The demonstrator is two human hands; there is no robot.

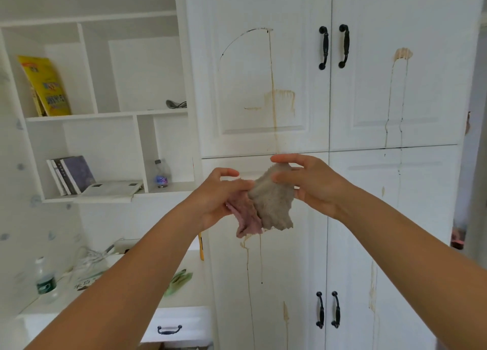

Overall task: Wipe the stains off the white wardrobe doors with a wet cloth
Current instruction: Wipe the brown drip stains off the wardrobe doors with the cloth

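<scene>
Cloth [272, 204] held mid-air near the wardrobe doors [395, 196], left hand [218, 199] gripping its pink end, right hand [313, 186] pinching the grey corner; best folded into a flat pad, then pressed on brown streaks [274, 104] of upper left door [253, 72], wiping top down.

I see the upper shelf [105, 115] carrying leaning yellow books [46, 86]. The lower shelf [174, 187] holds upright books [71, 174], one flat book [110, 188] and a small plastic bottle [162, 175]. On the white surface [52, 307] below are a water bottle [44, 281], white cables [89, 260], a power strip [123, 245] and a green cloth [179, 281].
</scene>
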